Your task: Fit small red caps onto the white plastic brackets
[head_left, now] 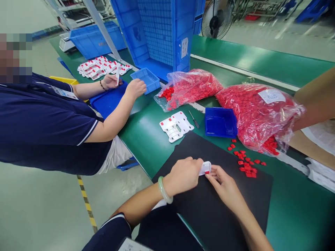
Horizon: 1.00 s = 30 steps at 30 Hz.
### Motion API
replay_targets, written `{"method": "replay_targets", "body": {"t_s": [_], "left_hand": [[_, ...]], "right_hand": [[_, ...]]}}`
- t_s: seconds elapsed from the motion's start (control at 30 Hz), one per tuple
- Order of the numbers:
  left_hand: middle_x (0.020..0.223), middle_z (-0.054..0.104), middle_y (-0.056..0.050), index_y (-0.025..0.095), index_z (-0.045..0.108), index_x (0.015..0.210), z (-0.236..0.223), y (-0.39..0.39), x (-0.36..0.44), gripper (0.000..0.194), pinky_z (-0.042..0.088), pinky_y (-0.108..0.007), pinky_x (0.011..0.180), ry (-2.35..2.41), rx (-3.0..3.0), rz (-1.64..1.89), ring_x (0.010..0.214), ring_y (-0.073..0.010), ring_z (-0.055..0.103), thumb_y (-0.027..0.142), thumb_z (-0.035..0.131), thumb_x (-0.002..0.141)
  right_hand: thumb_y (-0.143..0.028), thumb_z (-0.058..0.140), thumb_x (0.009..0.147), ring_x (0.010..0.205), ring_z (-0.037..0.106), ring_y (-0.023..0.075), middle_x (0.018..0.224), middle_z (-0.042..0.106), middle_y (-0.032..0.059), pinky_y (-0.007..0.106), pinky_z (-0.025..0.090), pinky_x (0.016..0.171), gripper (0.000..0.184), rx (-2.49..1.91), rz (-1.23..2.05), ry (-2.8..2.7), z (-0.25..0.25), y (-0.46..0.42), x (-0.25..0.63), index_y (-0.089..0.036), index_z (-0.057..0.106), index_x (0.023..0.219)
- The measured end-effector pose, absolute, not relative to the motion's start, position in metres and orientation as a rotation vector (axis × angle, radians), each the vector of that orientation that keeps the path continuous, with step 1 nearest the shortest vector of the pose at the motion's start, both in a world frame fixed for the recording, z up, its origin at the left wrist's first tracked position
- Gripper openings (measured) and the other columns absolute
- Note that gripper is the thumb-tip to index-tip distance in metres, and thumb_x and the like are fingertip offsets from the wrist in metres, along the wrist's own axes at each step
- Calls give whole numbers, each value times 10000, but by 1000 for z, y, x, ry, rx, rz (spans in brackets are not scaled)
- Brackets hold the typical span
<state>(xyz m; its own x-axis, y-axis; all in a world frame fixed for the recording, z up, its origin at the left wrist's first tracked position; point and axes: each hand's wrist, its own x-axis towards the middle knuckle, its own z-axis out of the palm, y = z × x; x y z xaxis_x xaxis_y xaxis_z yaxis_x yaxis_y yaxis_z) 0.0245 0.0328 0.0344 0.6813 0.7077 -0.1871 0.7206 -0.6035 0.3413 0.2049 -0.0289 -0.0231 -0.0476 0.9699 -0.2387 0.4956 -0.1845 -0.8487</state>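
Note:
My left hand point(184, 174) grips a small white plastic piece point(205, 167) with a red insert at its end, held over a black mat point(209, 202). My right hand point(222, 183) meets it from the right, fingertips pinched at the red insert. Several loose red parts point(247, 164) lie on the mat just right of my hands. Two finished white pieces point(176, 126) rest on the green table point(146, 139) beyond the mat.
A blue tray point(220, 122), a small screwdriver point(194, 119) and two bags of red parts point(251, 111) lie ahead. A co-worker sits at the left, hands near a small blue bin point(146, 79) and a pile of white pieces point(101, 67). Another person's arm point(316, 97) reaches in from the right.

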Motion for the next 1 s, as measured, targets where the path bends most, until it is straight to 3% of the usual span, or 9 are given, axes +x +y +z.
{"method": "replay_targets", "body": {"t_s": [0.13, 0.3, 0.4, 0.5, 0.63, 0.83, 1.0], "left_hand": [[875, 662, -51, 199, 496, 999, 28, 49, 20, 144, 485, -320, 638, 1091, 2397, -99, 778, -238, 649, 302, 409, 949], [889, 649, -79, 192, 503, 987, 29, 38, 22, 146, 499, -359, 700, 1109, 2383, -43, 838, -264, 649, 253, 378, 944], [879, 637, -89, 181, 529, 953, 31, 38, 21, 124, 492, -388, 753, 1093, 2254, 98, 884, -283, 635, 227, 420, 917], [865, 649, -63, 169, 545, 916, 29, 50, 13, 127, 496, -330, 731, 1033, 2089, 213, 810, -224, 641, 259, 456, 923], [943, 669, -64, 140, 531, 1049, 22, 61, 2, 242, 492, -233, 648, 902, 1860, 318, 759, -150, 646, 322, 385, 981], [914, 651, -62, 125, 577, 1048, 14, 56, 4, 344, 478, -230, 644, 720, 1353, 453, 742, -145, 620, 430, 578, 889], [926, 661, -45, 146, 595, 1110, 22, 51, 10, 289, 471, -246, 669, 835, 1609, 394, 756, -152, 603, 354, 528, 921]], "right_hand": [[-454, 499, 918, 838, 670, 191, 1016, 703, 54, 319, 524, 783, 243, -1706, 1190, -1537, -22, -28, 207, -253, 564, 1039], [-462, 533, 894, 753, 653, 214, 905, 698, 48, 367, 509, 744, 217, -1775, 1128, -1478, -26, -29, 199, -250, 567, 926], [-482, 537, 893, 788, 660, 214, 904, 699, 51, 377, 521, 786, 257, -1718, 1165, -1432, -28, -29, 200, -242, 574, 976], [-497, 525, 905, 943, 672, 213, 1067, 698, 91, 373, 533, 873, 377, -1589, 1278, -1383, -26, -33, 207, -221, 542, 1161], [-494, 489, 938, 1047, 660, 228, 1189, 669, 139, 410, 527, 934, 458, -1504, 1406, -1148, -16, -43, 214, -195, 509, 1284], [-483, 498, 939, 974, 667, 209, 1080, 702, 102, 368, 532, 882, 395, -1441, 1413, -1120, 8, -42, 205, -204, 580, 1207], [-495, 496, 924, 736, 649, 164, 780, 682, 28, 286, 532, 699, 323, -1540, 1198, -1258, 6, -32, 188, -191, 603, 903]]}}
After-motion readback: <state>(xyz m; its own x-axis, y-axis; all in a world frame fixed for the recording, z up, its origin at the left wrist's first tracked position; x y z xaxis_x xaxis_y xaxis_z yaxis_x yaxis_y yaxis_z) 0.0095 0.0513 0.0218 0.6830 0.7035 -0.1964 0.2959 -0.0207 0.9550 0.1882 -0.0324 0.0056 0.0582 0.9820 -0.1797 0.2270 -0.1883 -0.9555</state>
